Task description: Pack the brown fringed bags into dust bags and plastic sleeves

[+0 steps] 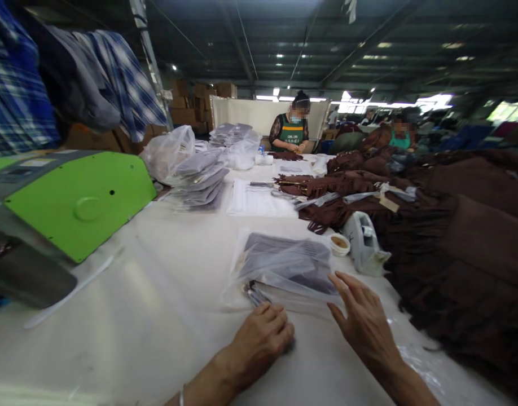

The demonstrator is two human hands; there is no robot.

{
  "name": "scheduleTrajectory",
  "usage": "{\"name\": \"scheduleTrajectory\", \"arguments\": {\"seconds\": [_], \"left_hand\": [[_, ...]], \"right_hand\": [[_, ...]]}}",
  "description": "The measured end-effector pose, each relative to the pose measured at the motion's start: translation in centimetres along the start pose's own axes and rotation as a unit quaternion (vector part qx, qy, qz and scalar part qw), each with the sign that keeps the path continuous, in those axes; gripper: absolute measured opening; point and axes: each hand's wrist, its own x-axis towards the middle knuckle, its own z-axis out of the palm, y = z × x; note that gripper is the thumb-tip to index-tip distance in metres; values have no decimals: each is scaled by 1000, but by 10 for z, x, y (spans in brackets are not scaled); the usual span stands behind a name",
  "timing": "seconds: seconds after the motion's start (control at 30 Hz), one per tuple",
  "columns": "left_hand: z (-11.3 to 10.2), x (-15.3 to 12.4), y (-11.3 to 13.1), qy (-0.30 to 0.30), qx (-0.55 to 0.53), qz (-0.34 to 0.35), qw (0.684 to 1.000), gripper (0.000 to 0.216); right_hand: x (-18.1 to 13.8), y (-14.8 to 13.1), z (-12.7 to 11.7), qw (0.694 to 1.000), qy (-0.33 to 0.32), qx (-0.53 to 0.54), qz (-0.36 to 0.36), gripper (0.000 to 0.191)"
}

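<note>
Left hand point(262, 336) closed on half-hidden metal tool point(255, 292); right hand point(364, 311) open, empty, beside bagged grey cloth point(286, 254) just ahead, contact unclear. Wide surface point(153, 282) leftward to green machine point(87, 197), brown cloth point(483, 237) rightward.

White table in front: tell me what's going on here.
The person's left hand curls over a mostly hidden dark-and-silver object at the near side of a translucent plastic bag of folded grey cloth. The open right hand is by the bag's right edge; contact is unclear. Across the white table is a co-worker in a green apron.
</note>
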Motion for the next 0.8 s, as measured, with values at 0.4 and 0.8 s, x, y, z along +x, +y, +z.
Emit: {"name": "scheduleTrajectory", "arguments": {"seconds": [0.4, 0.8], "left_hand": [[36, 72, -16, 52, -49, -107, 992, 21], [65, 91, -20, -29, -33, -141, 989, 13]], "right_hand": [[-2, 3, -3, 986, 7, 151, 68, 8], [-20, 5, 7, 965, -10, 239, 108, 13]]}}
